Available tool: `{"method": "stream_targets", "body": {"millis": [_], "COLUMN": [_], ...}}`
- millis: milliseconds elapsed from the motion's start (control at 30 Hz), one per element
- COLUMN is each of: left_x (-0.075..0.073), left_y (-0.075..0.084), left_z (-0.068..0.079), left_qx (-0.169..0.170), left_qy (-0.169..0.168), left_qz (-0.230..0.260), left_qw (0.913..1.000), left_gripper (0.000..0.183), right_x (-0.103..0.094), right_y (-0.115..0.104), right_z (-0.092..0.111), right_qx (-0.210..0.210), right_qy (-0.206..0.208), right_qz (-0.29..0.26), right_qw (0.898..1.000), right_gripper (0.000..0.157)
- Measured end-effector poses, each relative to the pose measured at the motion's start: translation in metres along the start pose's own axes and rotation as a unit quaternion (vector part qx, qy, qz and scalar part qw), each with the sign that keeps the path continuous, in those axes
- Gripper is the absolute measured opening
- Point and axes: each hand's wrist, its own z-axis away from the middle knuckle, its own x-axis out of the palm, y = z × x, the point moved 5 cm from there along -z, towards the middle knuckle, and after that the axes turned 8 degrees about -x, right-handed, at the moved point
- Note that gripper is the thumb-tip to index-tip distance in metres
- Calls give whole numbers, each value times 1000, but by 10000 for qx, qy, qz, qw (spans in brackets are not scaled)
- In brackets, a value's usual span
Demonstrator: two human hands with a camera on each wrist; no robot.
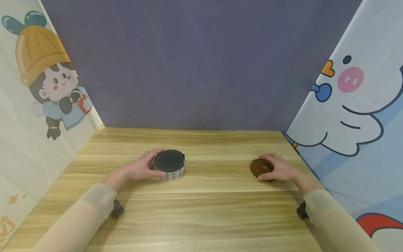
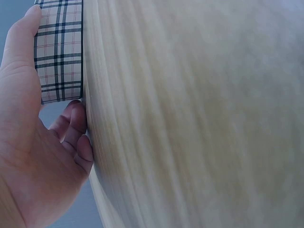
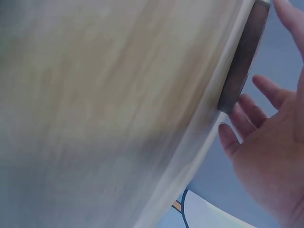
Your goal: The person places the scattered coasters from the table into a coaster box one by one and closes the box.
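A round box [image 1: 170, 161] with a plaid side and a flat black top sits on the left half of the wooden table. My left hand [image 1: 145, 166] grips it from the left, thumb on the near side. In the left wrist view the thumb lies along the plaid band [image 2: 59, 52], with some fingers curled beneath the palm. Farther right is a small round brown wooden dish [image 1: 260, 168]. My right hand [image 1: 280, 168] holds it from the right, thumb at the near rim and fingers at the far rim. Its brown side [image 3: 242, 61] shows edge-on in the right wrist view.
The wood-grain table [image 1: 201, 217] runs back to a dark grey-blue panel [image 1: 201, 66]. Cartoon-printed white sheets flank it at left [image 1: 19, 140] and right [image 1: 355, 133]. A small black device [image 1: 117, 209] is strapped under the left wrist, another [image 1: 302, 210] under the right.
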Motion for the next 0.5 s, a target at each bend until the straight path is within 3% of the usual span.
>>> {"method": "stream_targets", "body": {"millis": [500], "left_x": [-1], "left_y": [-1], "left_z": [-1], "left_qx": [24], "left_qy": [39], "left_qz": [-19], "left_qw": [10000], "left_gripper": [114], "right_x": [2], "right_y": [1], "right_z": [-1], "right_qx": [155], "right_qy": [-310], "right_qz": [-37], "right_qw": [9994], "right_gripper": [115]}}
